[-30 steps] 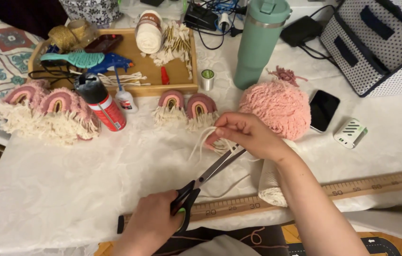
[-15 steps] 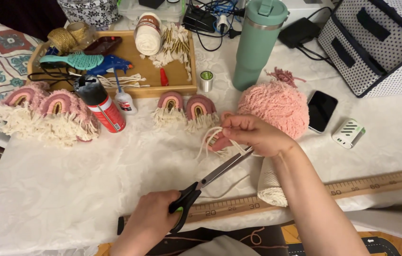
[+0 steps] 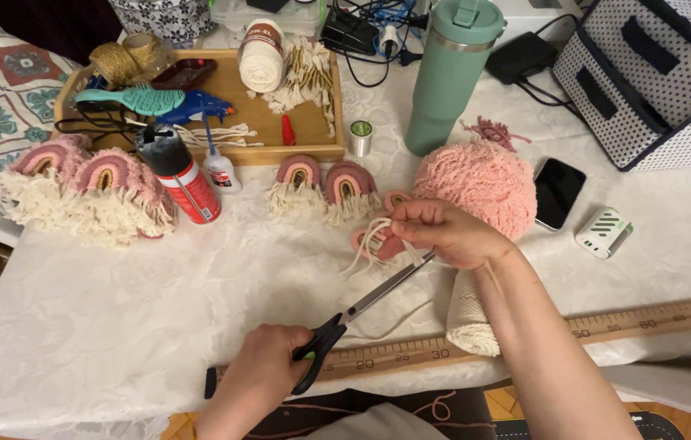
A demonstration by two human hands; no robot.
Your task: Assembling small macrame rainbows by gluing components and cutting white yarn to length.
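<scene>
My right hand [image 3: 447, 232] holds a small pink rainbow-shaped yarn piece [image 3: 378, 242] above the white tablecloth, its cream fringe hanging from my fingers. My left hand [image 3: 268, 379] grips the black handles of long scissors [image 3: 361, 305]. The blades point up and right, and their tips reach the fringe under my right hand. Two finished small rainbows [image 3: 325, 183] with cream fringe lie just beyond.
A pink yarn ball [image 3: 480, 175], a phone [image 3: 559, 191], a small white device [image 3: 603, 232] and a green tumbler [image 3: 447, 77] stand to the right. A wooden tray [image 3: 280, 126] of supplies, a red-labelled can [image 3: 182, 175], larger rainbows [image 3: 85, 187] and a wooden ruler [image 3: 606, 322] surround the work.
My right hand has lifted the small rainbow slightly up and left. The scissors have followed, their blade tips coming in under the fringe.
</scene>
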